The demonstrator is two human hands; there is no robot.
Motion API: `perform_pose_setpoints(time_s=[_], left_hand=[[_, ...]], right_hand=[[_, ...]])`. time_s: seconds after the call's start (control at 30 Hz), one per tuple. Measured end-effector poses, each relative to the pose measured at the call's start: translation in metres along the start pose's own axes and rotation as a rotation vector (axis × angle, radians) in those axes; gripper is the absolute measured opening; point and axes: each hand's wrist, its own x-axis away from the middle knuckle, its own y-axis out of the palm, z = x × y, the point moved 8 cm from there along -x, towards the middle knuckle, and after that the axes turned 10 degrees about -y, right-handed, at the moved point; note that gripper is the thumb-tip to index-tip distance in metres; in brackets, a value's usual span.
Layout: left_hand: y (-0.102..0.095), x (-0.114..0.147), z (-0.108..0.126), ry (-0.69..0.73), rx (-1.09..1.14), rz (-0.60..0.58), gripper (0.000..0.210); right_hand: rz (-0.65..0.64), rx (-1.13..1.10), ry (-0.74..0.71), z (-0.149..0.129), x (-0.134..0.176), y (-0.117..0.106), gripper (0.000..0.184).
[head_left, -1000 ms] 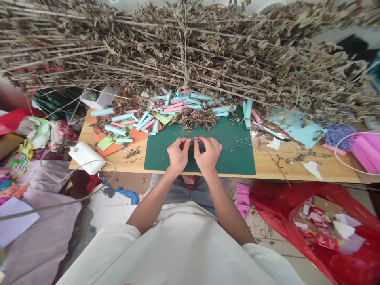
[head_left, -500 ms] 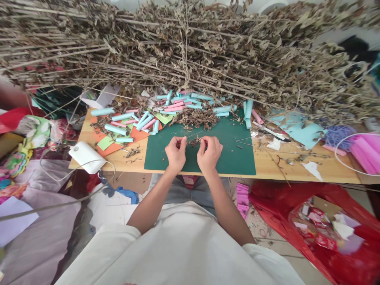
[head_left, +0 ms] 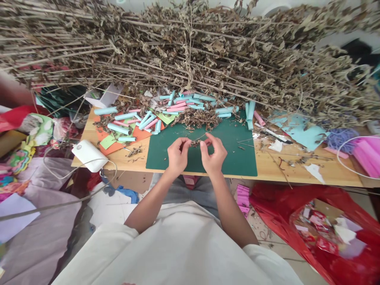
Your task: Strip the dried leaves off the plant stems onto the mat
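My left hand (head_left: 179,155) is closed in a pinch of thumb and forefinger on a small clump of dried leaves (head_left: 196,143). Facing it, my right hand (head_left: 214,153) has its forefinger stretched forward and its thumb apart from it. The right thumb tip is beside the clump, and a thin stem runs close to the forefinger. Both hands are over a green cutting mat (head_left: 160,156). Just beyond them is a larger heap of crumbled dried leaves (head_left: 198,118) on the mat's far edge.
Rolled blue and pink paper tubes (head_left: 147,118) lie behind and to the left. Long bundles of dried stalks (head_left: 190,51) cover the back. A white device with a cable (head_left: 89,155) sits at left. An open red bag (head_left: 276,213) of scraps stands below right.
My right thumb and forefinger have parted, and the forefinger has reached forward. My left hand has moved slightly right, onto the clump. The view has shifted a little.
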Motion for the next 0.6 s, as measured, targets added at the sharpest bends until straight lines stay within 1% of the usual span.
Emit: perform_pose_setpoints(time_s=[0.07,0.17,0.23,0.3,0.37,0.43,0.47,0.53,0.57,0.6], left_hand=[[0.004,0.004,0.001,0.006,0.003,-0.053,0.027],[0.010,0.010,-0.001,0.013,0.015,-0.089,0.026],[0.016,0.014,0.001,0.041,-0.003,-0.138,0.025],[0.023,0.018,0.006,0.098,-0.061,-0.211,0.024],[0.025,0.023,0.013,0.185,-0.155,-0.265,0.023],[0.021,0.026,0.021,0.280,-0.264,-0.270,0.022],[0.017,0.027,0.023,0.320,-0.322,-0.257,0.022],[0.008,0.026,0.025,0.376,-0.430,-0.215,0.021],[0.003,0.024,0.024,0.390,-0.476,-0.191,0.021],[-0.002,0.023,0.023,0.396,-0.512,-0.166,0.020]], right_hand=[[0.013,-0.149,0.109,0.004,-0.001,-0.003,0.027],[0.043,-0.347,0.282,0.014,0.004,-0.001,0.026],[0.062,-0.444,0.352,0.018,0.008,-0.002,0.024],[0.086,-0.491,0.384,0.022,0.012,-0.011,0.023],[0.117,-0.482,0.401,0.029,0.013,-0.034,0.023],[0.144,-0.388,0.412,0.041,0.011,-0.069,0.024],[0.153,-0.291,0.409,0.048,0.009,-0.091,0.025],[0.133,0.013,0.347,0.061,0.000,-0.136,0.025],[0.097,0.215,0.287,0.065,-0.006,-0.155,0.026],[0.014,0.402,0.218,0.070,-0.012,-0.166,0.026]])
